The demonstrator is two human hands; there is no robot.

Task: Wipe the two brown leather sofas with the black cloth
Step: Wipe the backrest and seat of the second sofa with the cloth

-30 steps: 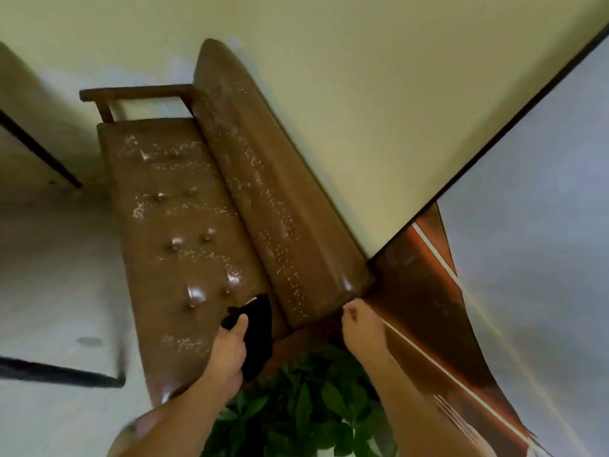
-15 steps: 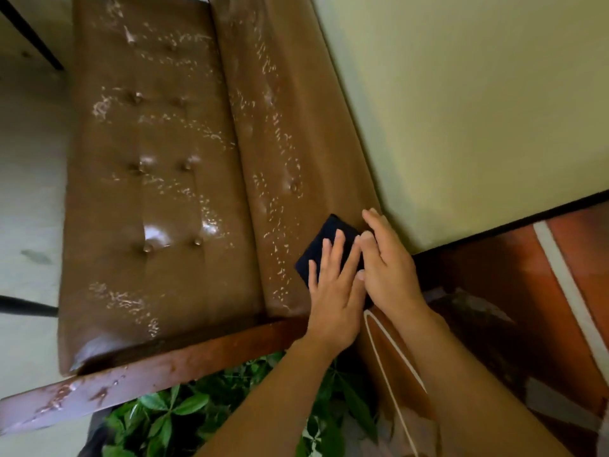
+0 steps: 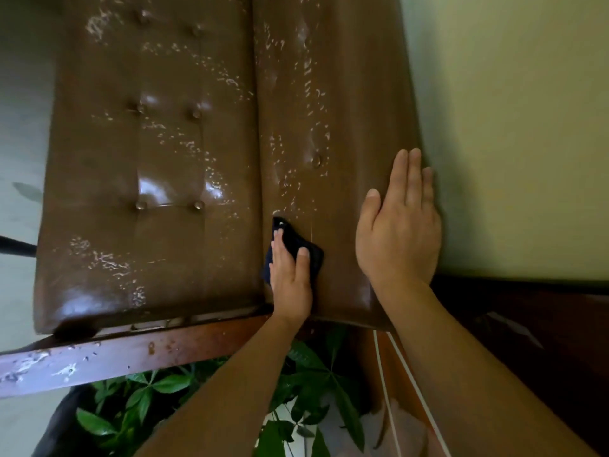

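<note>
I see my left hand (image 3: 291, 278) pressing the black cloth (image 3: 291, 240) with straight fingers against the brown leather sofa's (image 3: 148, 159) backrest (image 3: 346, 94), low beside the seat seam. My right hand (image 3: 398, 232) lies flat on the backrest's top edge, apart from the left. A leafy plant (image 3: 138, 400) stands beside the sofa's wooden armrest (image 3: 131, 354).

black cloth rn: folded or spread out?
Folded compact, not spread: the black cloth shows only as a small pad around the left hand, whose straight fingers press it on the sofa backrest.
</note>
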